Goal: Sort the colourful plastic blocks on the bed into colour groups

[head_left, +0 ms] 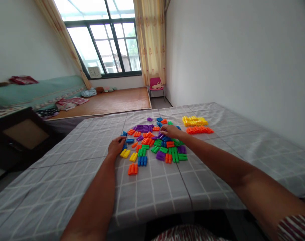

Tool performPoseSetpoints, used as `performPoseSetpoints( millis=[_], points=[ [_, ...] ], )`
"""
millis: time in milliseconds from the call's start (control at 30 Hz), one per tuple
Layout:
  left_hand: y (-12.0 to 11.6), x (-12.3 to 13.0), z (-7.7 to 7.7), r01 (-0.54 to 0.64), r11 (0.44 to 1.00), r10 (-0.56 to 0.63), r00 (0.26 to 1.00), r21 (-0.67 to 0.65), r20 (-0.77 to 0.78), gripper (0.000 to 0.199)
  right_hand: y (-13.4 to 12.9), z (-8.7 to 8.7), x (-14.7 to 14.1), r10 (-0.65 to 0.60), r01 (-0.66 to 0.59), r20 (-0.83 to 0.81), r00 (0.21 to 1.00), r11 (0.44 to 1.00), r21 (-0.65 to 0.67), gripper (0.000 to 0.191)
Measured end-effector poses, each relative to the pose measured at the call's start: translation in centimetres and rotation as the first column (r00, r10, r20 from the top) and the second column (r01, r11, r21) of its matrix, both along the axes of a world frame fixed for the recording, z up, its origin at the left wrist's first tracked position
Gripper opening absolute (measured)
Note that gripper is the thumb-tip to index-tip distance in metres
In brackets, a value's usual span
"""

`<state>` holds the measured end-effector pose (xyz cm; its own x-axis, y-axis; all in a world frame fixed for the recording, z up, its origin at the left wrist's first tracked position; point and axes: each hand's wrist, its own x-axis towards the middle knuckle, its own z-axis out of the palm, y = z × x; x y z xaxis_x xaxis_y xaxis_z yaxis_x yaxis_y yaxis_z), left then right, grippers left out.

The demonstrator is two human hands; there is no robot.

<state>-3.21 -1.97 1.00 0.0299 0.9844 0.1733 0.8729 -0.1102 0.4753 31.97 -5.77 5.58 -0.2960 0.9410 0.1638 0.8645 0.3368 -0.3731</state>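
My left hand (116, 146) rests at the left edge of a spread of coloured plastic tube pieces. Its fingers are curled beside blue tube pieces (129, 141); what they hold, if anything, is hidden. Over the right side of the spread, my right hand (171, 130) has its fingertips closed on a purple tube piece (162, 135). Purple pieces lie in a row (143, 128) at the back. Orange pieces (147, 141) and green pieces (174, 155) lie between and in front of the hands, many joined side by side. Yellow pieces (125, 153) sit near my left wrist.
At the right stand a yellow row (194, 121) and an orange row (199, 130) of joined pieces, apart from the spread. A grey checked cloth (87, 160) covers the table. Beyond are a bed (117, 100), a pink chair (156, 83) and a window; a wall borders the right.
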Motion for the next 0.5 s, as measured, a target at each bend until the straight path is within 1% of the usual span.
performPoseSetpoints(
  millis=[67, 133, 233, 300, 367, 400, 433, 500],
  points=[
    [0.0, 0.1, 0.4, -0.011, 1.000, 0.012, 0.999, -0.020, 0.040, 0.036, 0.7, -0.2, -0.9, 0.007, -0.006, 0.105, 0.994, 1.000, -0.014, 0.025],
    [0.1, 0.3, 1.2, 0.013, 0.997, -0.004, 0.993, -0.074, 0.118, 0.036, 0.9, -0.3, -1.6, 0.028, -0.025, 0.123, 0.992, 0.999, -0.026, 0.021],
    [0.0, 0.7, 2.9, 0.091, 0.980, -0.045, 0.967, -0.178, 0.249, 0.045, 0.6, 0.2, -1.7, 0.038, -0.038, -0.012, 0.999, 0.999, -0.003, 0.013],
    [-0.3, 0.9, 4.0, 0.127, 0.970, -0.069, 0.962, -0.209, 0.264, 0.050, 0.3, 0.8, -0.6, 0.046, -0.041, -0.115, 0.992, 0.998, 0.051, 0.011],
    [-0.8, 0.8, 4.5, 0.119, 0.972, -0.077, 0.976, -0.203, 0.204, 0.048, -0.1, 1.5, 2.2, 0.044, -0.025, -0.187, 0.981, 0.994, 0.104, 0.009],
    [-1.2, 0.5, 4.5, 0.105, 0.976, -0.075, 0.984, -0.189, 0.163, 0.046, -0.2, 1.8, 4.3, 0.026, -0.001, -0.210, 0.977, 0.993, 0.120, 0.010],
    [-1.5, 0.2, 4.3, 0.076, 0.983, -0.057, 0.992, -0.169, 0.114, 0.044, -0.3, 2.1, 6.9, -0.014, 0.044, -0.224, 0.974, 0.991, 0.126, 0.010],
    [-2.2, -0.7, 3.5, 0.039, 0.995, -0.034, 0.998, -0.087, 0.056, 0.042, -0.6, 2.7, 13.1, -0.151, 0.176, -0.208, 0.966, 0.978, 0.111, 0.012]
  ],
)
